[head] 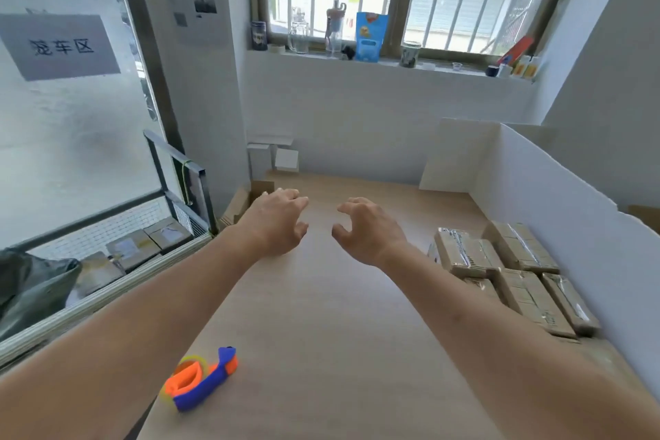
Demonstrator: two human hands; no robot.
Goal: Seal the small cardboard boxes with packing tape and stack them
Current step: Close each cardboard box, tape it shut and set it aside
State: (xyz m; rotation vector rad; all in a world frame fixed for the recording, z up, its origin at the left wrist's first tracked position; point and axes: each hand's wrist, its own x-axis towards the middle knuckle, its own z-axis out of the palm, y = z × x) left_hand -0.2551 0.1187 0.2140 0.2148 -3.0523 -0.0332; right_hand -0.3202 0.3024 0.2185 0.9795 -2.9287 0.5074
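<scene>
Small cardboard boxes [514, 271] grouped at 3 o'clock on the table [321, 296], against the white partition [557, 196]; brown, flat, glossy tape strips along top seams, apparently sealed already, laid side by side, some perhaps stacked. Tape dispenser [200, 379], orange and blue, parked at 7 o'clock, untouched. Left hand [276, 221] and right hand [364, 230] extended toward 12 o'clock above bare table; each grip loosely curled, empty. Likely reaching for the next box.

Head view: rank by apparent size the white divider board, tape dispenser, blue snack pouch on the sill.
1. White divider board, clearly largest.
2. Tape dispenser.
3. Blue snack pouch.
The dispenser sits much nearer the camera, so the order of 2 and 3 is unsure.
</scene>
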